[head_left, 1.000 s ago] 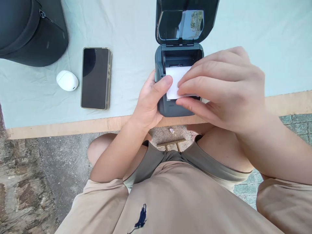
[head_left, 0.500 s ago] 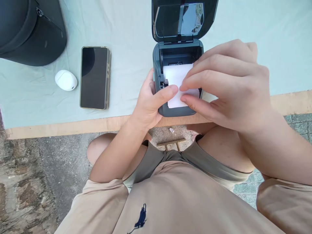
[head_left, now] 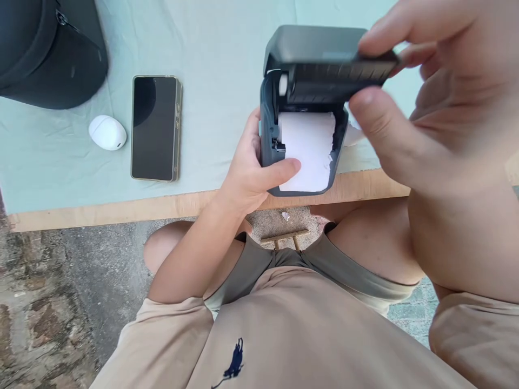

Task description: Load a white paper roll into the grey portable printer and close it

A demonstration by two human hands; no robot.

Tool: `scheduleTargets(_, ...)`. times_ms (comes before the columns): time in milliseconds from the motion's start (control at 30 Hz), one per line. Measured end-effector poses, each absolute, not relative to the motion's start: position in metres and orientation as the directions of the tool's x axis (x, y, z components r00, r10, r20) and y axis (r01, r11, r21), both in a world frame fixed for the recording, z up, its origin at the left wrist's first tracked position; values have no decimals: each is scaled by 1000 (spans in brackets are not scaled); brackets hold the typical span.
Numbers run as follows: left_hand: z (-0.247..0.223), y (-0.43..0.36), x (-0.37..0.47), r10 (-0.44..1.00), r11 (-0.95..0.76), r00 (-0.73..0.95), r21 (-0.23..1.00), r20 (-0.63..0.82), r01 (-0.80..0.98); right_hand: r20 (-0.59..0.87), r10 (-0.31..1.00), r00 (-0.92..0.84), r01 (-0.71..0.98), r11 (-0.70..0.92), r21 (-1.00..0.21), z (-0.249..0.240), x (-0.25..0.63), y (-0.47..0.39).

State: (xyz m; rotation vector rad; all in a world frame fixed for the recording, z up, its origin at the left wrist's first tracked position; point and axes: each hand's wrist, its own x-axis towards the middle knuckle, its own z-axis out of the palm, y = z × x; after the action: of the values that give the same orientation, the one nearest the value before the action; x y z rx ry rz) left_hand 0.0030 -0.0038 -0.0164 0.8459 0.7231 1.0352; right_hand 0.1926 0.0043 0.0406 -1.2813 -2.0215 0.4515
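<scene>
Cradling the small black printer (head_left: 269,113) over the desk's (head_left: 211,124) near edge, the left hand (head_left: 247,175) grips its left side, thumb laid across the white paper (head_left: 310,140) inside, seemingly to steady both. From where I stand, the right hand (head_left: 441,108) pinches the partly raised lid (head_left: 316,43) at its right corner, probably for leverage against the far hinge. The smartphone (head_left: 154,127) and white earbud case (head_left: 107,132) lie left, perhaps to avoid crowding the hands.

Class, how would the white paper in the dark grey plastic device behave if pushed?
The thin-looking white paper would probably bend. Its ragged right edge suggests easy tearing. The left hand, thumb across it, may limit sliding.
</scene>
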Motion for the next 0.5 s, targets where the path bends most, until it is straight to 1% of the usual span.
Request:
scheduleTargets(67, -17, -3, 2, 929, 280, 347, 857, -128, -433, 484, 784, -389, 634, 608, -477, 38, 194, 6)
scheduleTargets(100, -18, -2, 2, 927, 287, 349, 855, -135, -431, 505, 737, -450, 625, 664, -411, 37, 195, 7)
scheduleTargets(167, -18, -2, 0, 925, 298, 351, 854, -148, -427, 502, 684, -529, 603, 719, -345, 34, 197, 7)
scheduleTargets(233, -17, -2, 0, 921, 297, 363, 853, -138, -429, 515, 679, -523, 597, 723, -347, 32, 197, 6)
scheduleTargets(333, -16, -3, 1, 910, 293, 405, 833, -91, -470, 496, 749, -440, 647, 647, -403, 34, 194, 2)
scheduleTargets(433, -16, -4, 3, 918, 280, 390, 810, -69, -515, 415, 775, -477, 642, 630, -437, 40, 189, -1)
scheduleTargets(500, -15, -5, 5, 920, 289, 381, 816, -92, -501, 386, 767, -512, 618, 641, -455, 44, 186, -3)
